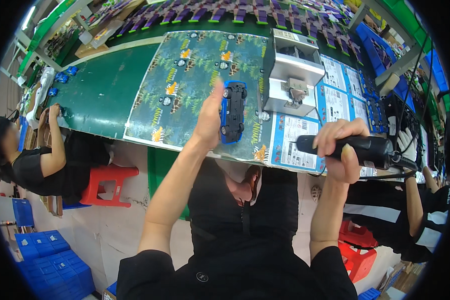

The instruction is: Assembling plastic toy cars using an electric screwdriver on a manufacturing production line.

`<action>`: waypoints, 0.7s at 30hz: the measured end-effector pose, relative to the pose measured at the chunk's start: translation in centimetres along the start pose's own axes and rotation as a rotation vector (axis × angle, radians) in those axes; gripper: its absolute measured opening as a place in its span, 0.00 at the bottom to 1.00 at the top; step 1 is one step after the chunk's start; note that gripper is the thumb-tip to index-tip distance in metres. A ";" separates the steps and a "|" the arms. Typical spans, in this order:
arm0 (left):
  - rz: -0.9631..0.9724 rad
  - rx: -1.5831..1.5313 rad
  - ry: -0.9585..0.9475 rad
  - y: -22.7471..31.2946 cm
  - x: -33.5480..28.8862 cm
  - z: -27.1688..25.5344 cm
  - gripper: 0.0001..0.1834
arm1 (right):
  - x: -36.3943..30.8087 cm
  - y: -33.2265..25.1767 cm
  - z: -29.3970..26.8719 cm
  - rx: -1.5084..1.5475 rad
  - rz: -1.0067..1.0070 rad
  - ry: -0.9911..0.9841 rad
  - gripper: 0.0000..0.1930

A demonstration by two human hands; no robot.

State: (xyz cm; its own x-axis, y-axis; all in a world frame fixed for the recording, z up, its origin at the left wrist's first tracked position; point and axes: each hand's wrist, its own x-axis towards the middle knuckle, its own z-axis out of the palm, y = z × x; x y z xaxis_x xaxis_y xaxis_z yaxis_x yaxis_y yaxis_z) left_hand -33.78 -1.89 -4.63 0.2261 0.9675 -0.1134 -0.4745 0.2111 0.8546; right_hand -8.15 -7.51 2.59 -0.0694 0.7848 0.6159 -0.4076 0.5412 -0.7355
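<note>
A blue toy car [234,111] lies wheels-up on a glossy, animal-printed sheet [150,112], near the table's near edge, its ribbed black underside showing between shiny painted sides. Along its left flank stands the left hand [210,117], edge-on and slightly blurred, fingers extended and unclenched; whether it touches the car I cannot tell. To the right, the right hand [342,147] is clamped around a smooth black cylindrical power driver [365,151], its narrow tip pointing left. Farther, between them, sits a boxy brushed-metal fixture [294,75]. Slim purple-and-green plastic pieces [217,14] line the far side.
</note>
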 end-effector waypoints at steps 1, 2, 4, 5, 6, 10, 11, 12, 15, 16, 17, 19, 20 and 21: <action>0.074 0.121 -0.055 1.0 -0.1 0.2 0.26 | -0.4 0.2 -1.3 0.006 -0.010 -0.004 0.16; 0.084 0.129 -0.055 1.3 0.1 0.0 0.26 | -0.9 0.6 -2.6 -0.095 0.017 0.028 0.14; 0.222 0.453 -0.099 1.5 0.4 0.1 0.19 | -1.9 1.5 -3.9 -0.191 0.037 0.060 0.13; 0.179 0.416 -0.096 1.7 0.2 0.3 0.21 | -2.3 1.8 -4.2 -0.261 0.061 0.121 0.12; 0.181 0.419 -0.098 1.7 0.2 0.5 0.21 | -2.6 2.0 -4.3 -0.332 0.088 0.185 0.10; 0.389 0.701 -0.118 2.2 0.4 1.0 0.23 | -2.1 2.5 -4.2 -0.263 0.078 0.240 0.09; 0.480 0.795 -0.115 2.3 0.5 1.0 0.26 | -2.2 2.6 -4.0 -0.285 0.072 0.238 0.09; 0.574 0.888 -0.110 2.4 0.7 1.0 0.29 | -2.2 2.7 -3.8 -0.286 0.071 0.239 0.09; 0.795 1.289 -0.129 3.1 1.0 0.4 0.38 | -2.2 3.0 -3.5 -0.350 0.071 0.215 0.10; 0.791 1.293 -0.120 3.3 1.3 -0.1 0.38 | -2.1 3.1 -3.4 -0.344 0.074 0.209 0.10; 0.861 1.484 -0.218 3.3 1.9 -0.9 0.41 | -2.1 3.1 -3.3 -0.339 0.084 0.234 0.09; 0.825 1.816 -0.394 3.4 2.3 -2.9 0.49 | -2.3 3.7 -3.5 -0.289 0.072 0.236 0.08; 0.806 1.841 -0.366 3.4 2.4 -3.9 0.49 | -2.4 3.5 -3.9 -0.318 0.061 0.217 0.08; 0.814 1.929 -0.443 3.7 2.3 -5.0 0.50 | -2.8 3.6 -4.4 -0.324 0.046 0.258 0.08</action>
State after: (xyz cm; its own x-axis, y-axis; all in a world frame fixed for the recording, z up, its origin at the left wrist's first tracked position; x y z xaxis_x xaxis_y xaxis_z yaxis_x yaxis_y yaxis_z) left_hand -39.27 1.85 -4.33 0.7424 0.5975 0.3031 0.6300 -0.7765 -0.0122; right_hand -5.40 -6.42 -3.03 0.1664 0.8382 0.5193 -0.0986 0.5381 -0.8371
